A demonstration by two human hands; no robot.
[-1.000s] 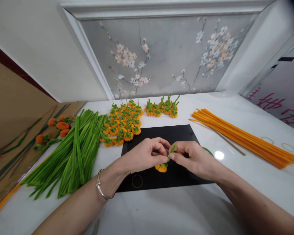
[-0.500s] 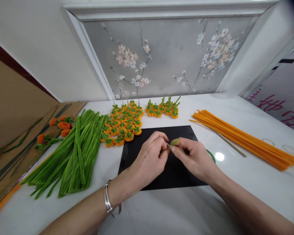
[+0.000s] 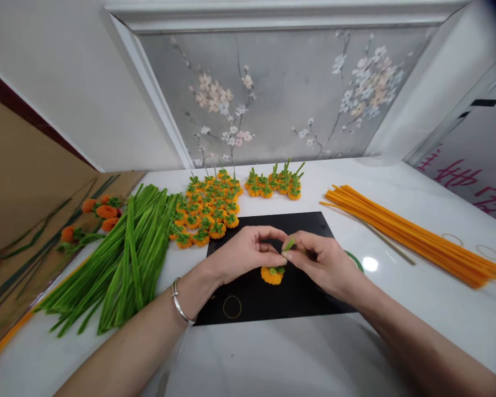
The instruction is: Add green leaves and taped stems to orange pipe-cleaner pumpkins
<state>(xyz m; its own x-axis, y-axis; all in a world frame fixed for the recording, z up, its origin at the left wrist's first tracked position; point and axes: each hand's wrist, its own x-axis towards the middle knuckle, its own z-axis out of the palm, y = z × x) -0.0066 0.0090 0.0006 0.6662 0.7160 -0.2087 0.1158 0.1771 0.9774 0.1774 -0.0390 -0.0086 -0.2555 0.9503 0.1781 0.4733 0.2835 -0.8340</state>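
Your left hand (image 3: 243, 256) has rotated since the previous frame, exposing the orange flower (image 3: 271, 276) below your fingertips, over the black mat (image 3: 310, 295). Your right hand (image 3: 324, 264) pinches the green stem (image 3: 289, 244). Your left fingertips meet it there; their exact grip cannot be told. Flower clusters (image 3: 206, 210) stand beyond; green strips (image 3: 119, 264) lie left, orange strips (image 3: 409, 237) right.

Orange flower (image 3: 271, 275) on black mat (image 3: 310, 292) at centre; green stems (image 3: 134, 259) left; orange stems (image 3: 409, 234) right; grey, blossom-patterned panel (image 3: 281, 82) top.
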